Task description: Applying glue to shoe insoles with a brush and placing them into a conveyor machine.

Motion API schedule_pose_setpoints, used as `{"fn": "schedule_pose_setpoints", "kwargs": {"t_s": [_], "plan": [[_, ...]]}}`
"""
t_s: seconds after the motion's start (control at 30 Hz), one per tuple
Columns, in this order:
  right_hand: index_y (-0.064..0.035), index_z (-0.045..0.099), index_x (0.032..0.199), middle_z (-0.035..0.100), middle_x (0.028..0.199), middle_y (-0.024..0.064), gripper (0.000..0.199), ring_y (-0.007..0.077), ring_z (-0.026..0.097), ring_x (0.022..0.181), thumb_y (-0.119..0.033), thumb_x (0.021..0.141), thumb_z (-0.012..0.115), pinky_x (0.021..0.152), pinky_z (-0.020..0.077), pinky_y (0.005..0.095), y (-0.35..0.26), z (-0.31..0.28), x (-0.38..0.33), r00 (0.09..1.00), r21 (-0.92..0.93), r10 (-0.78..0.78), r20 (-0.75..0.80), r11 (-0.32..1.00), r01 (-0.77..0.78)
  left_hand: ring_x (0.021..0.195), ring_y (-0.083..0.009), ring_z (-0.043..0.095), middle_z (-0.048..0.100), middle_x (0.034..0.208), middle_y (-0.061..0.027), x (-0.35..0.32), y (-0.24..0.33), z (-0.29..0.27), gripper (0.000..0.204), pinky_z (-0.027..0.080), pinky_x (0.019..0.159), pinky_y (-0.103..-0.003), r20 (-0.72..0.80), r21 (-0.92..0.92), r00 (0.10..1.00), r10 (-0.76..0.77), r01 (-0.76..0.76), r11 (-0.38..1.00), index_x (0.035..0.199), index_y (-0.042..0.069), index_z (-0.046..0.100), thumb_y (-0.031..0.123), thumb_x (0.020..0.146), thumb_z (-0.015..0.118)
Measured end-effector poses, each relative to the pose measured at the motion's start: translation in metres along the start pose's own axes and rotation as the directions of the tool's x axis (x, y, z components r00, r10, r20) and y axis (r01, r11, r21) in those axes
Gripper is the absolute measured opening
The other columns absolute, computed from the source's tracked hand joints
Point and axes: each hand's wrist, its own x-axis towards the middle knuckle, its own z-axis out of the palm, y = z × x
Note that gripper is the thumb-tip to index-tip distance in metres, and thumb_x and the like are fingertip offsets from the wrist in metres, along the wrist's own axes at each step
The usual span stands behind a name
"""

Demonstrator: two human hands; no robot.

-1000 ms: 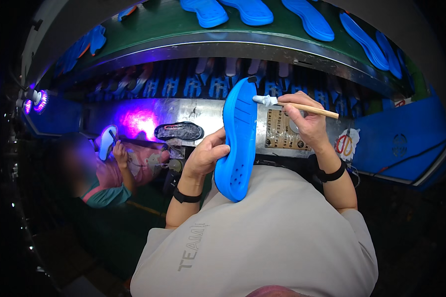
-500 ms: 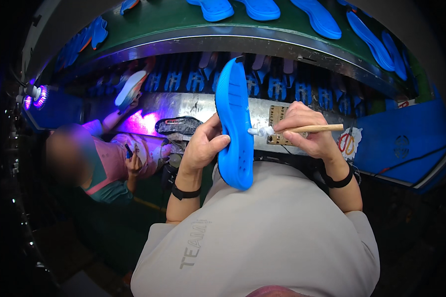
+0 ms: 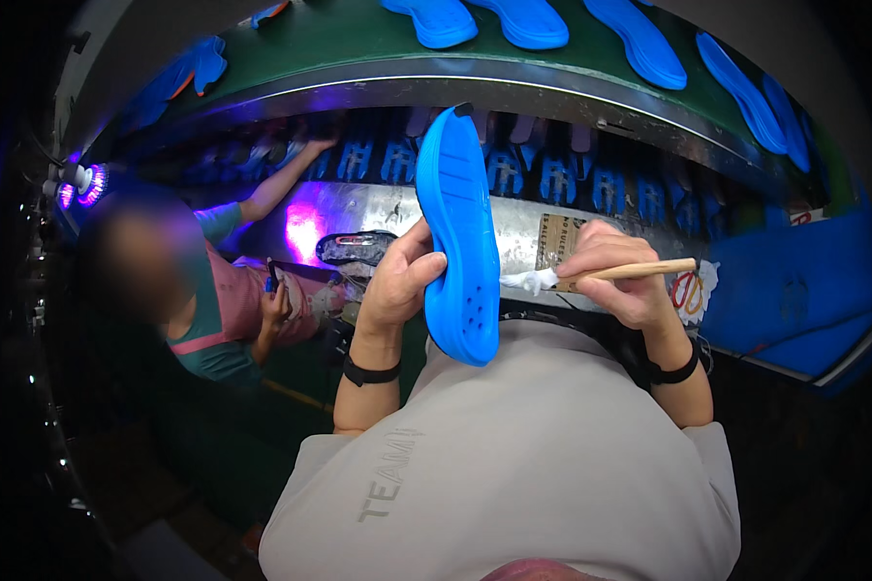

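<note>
Blue sole (image 3: 463,242), one: centre of frame, tilted nearly on end before a grey shirt (image 3: 513,445); holes toward lower end, ribs toward upper; face angled up and rightward, apparently to present it to the stick.

Left hand (image 3: 397,281): closed around sole's left edge, thumb over rim, fingers largely hidden behind — likely a mid-length grip for balance, leaving right edge free.

Right hand (image 3: 620,276): pinched about a wooden stick (image 3: 664,267), held pen-like near its white wrapped tip (image 3: 530,281), presumably for fine control. Tip just beside sole's right edge — cannot tell whether touching.

Metal bench (image 3: 518,218), behind: dark sole (image 3: 356,248), left of centre; cardboard (image 3: 556,237), right of centre; red-and-yellow-handled scissors (image 3: 688,290), right of frame, perhaps for easy reach.

Top of frame: green belt (image 3: 310,58), bearing more blue soles (image 3: 523,24).

Left of frame: co-worker in pink apron (image 3: 234,300), one arm stretched toward belt's underside; purple lamp (image 3: 92,184), upper left.
</note>
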Motion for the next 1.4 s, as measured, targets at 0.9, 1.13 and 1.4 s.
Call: {"fn": "schedule_pose_setpoints", "kwargs": {"t_s": [0.9, 1.13, 1.4], "plan": [[0.0013, 0.071, 0.105, 0.068, 0.095, 0.0072, 0.018, 0.0127, 0.063, 0.084, -0.012, 0.094, 0.066, 0.079, 0.0501, 0.0269, 0.046, -0.026, -0.057, 0.688, 0.193, 0.472, -0.550, 0.874, -0.446, 0.107, -0.0323, 0.065, 0.066, 0.123, -0.0192, 0.319, 0.258, -0.249, 0.040, 0.054, 0.091, -0.042, -0.254, 0.776, 0.741, 0.622, -0.228, 0.588, 0.130, 0.000, 0.059, 0.026, 0.100, 0.055], [-0.0005, 0.073, 0.102, 0.072, 0.091, 0.0076, 0.017, 0.0159, 0.066, 0.087, -0.014, 0.092, 0.068, 0.080, 0.0511, 0.0308, 0.070, -0.034, -0.073, 0.625, 0.128, 0.538, -0.566, 0.806, -0.578, 0.105, -0.0311, 0.066, 0.067, 0.120, -0.0200, 0.266, 0.279, -0.295, 0.040, 0.055, 0.087, -0.041, -0.018, 0.972, 0.684, 0.729, -0.160, 0.174, 0.129, -0.001, 0.060, 0.027, 0.100, 0.055], [-0.0039, 0.073, 0.096, 0.071, 0.082, 0.0104, 0.024, 0.0209, 0.067, 0.075, -0.026, 0.089, 0.070, 0.070, 0.0512, 0.0326, 0.129, -0.062, -0.095, 0.609, -0.201, 0.539, -0.582, 0.630, -0.750, 0.102, -0.0297, 0.067, 0.068, 0.116, -0.0209, 0.148, 0.225, -0.322, 0.041, 0.056, 0.084, -0.040, 0.169, 0.955, 0.744, 0.647, 0.038, -0.293, 0.127, -0.001, 0.062, 0.029, 0.100, 0.056]]}}
